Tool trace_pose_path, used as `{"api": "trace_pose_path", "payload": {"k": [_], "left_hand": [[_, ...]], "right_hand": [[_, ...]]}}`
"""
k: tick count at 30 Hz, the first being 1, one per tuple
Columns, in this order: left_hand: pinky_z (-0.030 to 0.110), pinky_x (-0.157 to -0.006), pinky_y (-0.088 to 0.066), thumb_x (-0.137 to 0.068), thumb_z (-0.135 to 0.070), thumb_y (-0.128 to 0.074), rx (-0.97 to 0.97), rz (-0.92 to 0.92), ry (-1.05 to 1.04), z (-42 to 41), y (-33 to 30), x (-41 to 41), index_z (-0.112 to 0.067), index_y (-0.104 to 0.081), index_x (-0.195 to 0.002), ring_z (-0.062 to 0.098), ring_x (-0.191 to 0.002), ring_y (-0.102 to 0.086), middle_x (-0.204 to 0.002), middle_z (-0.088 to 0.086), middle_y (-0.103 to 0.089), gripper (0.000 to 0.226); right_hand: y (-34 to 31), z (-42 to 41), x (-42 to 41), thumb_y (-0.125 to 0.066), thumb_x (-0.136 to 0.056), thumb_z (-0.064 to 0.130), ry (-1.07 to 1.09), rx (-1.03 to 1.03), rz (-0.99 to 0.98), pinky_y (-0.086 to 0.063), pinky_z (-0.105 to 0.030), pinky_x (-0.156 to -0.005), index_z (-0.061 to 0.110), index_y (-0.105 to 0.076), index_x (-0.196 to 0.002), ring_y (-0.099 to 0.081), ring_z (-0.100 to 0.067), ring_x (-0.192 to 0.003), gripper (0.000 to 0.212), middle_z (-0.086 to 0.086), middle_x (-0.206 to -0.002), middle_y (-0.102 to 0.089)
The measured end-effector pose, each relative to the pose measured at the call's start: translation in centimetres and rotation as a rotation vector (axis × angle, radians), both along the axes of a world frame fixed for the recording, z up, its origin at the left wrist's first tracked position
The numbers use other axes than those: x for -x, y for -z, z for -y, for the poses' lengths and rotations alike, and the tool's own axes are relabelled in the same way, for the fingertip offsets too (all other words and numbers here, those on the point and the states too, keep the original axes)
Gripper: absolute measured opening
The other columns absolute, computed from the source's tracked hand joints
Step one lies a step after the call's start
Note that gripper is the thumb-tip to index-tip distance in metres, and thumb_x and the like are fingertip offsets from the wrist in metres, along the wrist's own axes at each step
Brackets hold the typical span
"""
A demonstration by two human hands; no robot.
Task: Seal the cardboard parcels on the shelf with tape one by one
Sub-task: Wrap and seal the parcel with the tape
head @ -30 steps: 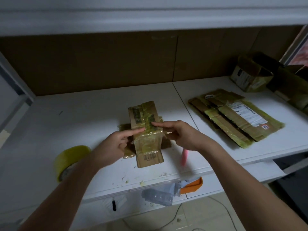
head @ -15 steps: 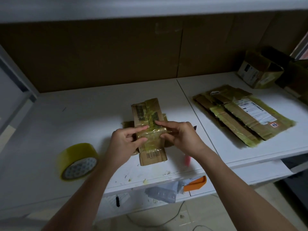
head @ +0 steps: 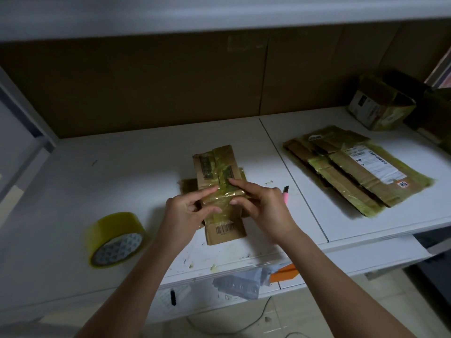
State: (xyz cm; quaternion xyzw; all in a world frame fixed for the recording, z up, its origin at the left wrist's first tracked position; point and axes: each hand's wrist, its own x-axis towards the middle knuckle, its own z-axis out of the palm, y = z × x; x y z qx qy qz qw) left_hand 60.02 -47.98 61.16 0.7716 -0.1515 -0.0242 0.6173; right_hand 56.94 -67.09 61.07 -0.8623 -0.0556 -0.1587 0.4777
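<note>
A small flat cardboard parcel [head: 220, 167] with yellowish tape and a barcode lies in the middle of the white shelf [head: 122, 167]. My left hand [head: 185, 211] grips its left edge, thumb and fingers pressing on a shiny band of tape across it. My right hand [head: 263, 206] holds its right side, index finger stretched onto the tape. A roll of yellow tape [head: 117, 240] stands on the shelf to the left of my left arm. A pink-handled cutter [head: 285, 195] lies just right of my right hand, partly hidden.
Several flat taped parcels [head: 353, 167] lie stacked on the right part of the shelf. An opened box [head: 380, 106] sits at the back right. Below the front edge hang a grey plastic bag [head: 241, 284] and an orange object [head: 284, 273].
Both hands came down from touching the parcel with fingertips to gripping its sides and pressing the tape band. The camera shifted slightly, and the tape roll shows more fully.
</note>
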Motion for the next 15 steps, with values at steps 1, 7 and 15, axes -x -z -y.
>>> {"api": "trace_pose_path", "payload": {"k": [1, 7, 15], "left_hand": [[0.050, -0.075, -0.060, -0.071, -0.031, -0.077, -0.013, 0.007, -0.003, 0.01, -0.03, -0.02, -0.053, -0.069, -0.101, 0.030, -0.073, -0.070, -0.086, -0.011, -0.077, 0.038], [0.060, -0.069, -0.056, -0.080, -0.028, -0.070, -0.066, 0.080, -0.032, 0.32, 0.29, -0.15, -0.043, -0.067, -0.106, 0.049, -0.077, -0.067, -0.086, -0.023, -0.074, 0.030], [0.038, -0.075, -0.062, -0.093, -0.033, -0.059, -0.053, -0.015, 0.005, -0.12, 0.05, -0.56, -0.041, -0.072, -0.105, 0.019, -0.080, -0.073, -0.085, -0.007, -0.076, 0.019]], "right_hand": [[0.02, 0.05, -0.07, -0.070, -0.088, 0.017, -0.002, -0.005, -0.001, -0.054, -0.019, -0.087, 0.019, -0.064, -0.127, -0.067, 0.006, -0.090, 0.039, 0.006, -0.097, -0.075], [0.16, -0.25, -0.64, -0.069, -0.089, 0.018, 0.024, -0.016, 0.032, -0.057, -0.023, -0.082, 0.015, -0.068, -0.121, -0.068, 0.002, -0.087, 0.033, 0.005, -0.099, -0.074], [-0.08, -0.34, -0.64, -0.068, -0.089, 0.016, 0.030, -0.019, 0.010, -0.060, -0.036, -0.077, 0.014, -0.069, -0.120, -0.070, -0.007, -0.081, 0.031, -0.004, -0.097, -0.075]]}}
